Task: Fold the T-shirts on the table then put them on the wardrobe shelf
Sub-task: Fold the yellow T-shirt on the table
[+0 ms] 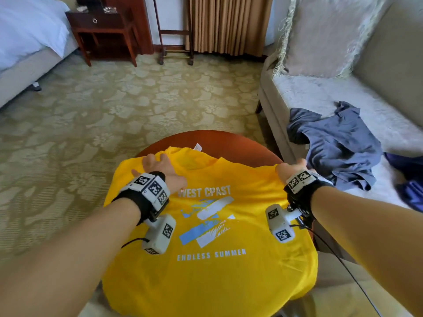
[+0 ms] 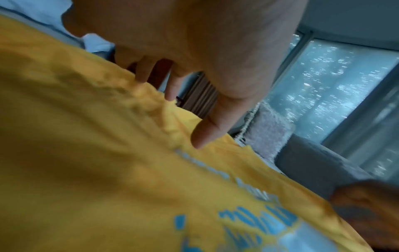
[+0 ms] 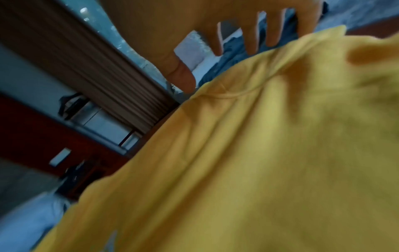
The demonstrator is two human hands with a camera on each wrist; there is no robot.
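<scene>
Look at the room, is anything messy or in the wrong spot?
Yes. A blue-grey T-shirt lies crumpled on the sofa, not on the table, and something dark blue is bunched beside it. The yellow T-shirt is too wide for the round table, so its edges droop over the sides.

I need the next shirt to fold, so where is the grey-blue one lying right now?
In the head view the crumpled grey-blue T-shirt lies on the pale sofa seat at right, beyond the right hand and beside the round wooden table.
</scene>
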